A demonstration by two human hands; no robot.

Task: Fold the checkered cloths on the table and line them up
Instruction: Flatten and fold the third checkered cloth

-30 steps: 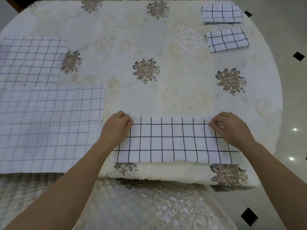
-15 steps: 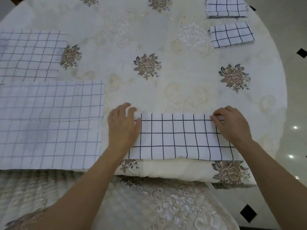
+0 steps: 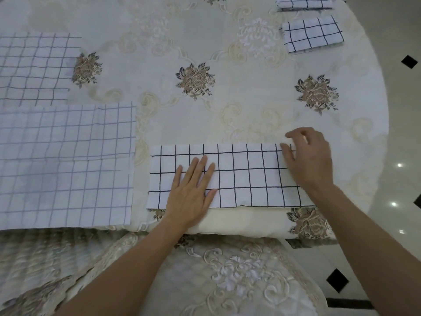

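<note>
The checkered cloth (image 3: 232,176), white with dark grid lines, lies as a long folded strip at the table's (image 3: 250,110) near edge. The left hand (image 3: 193,190) presses it flat, fingers spread; the right hand (image 3: 309,160) rests loosely open on its right end. An embroidered floral tablecloth (image 3: 196,80) covers the table, above glossy floor tiles (image 3: 405,133).
</note>
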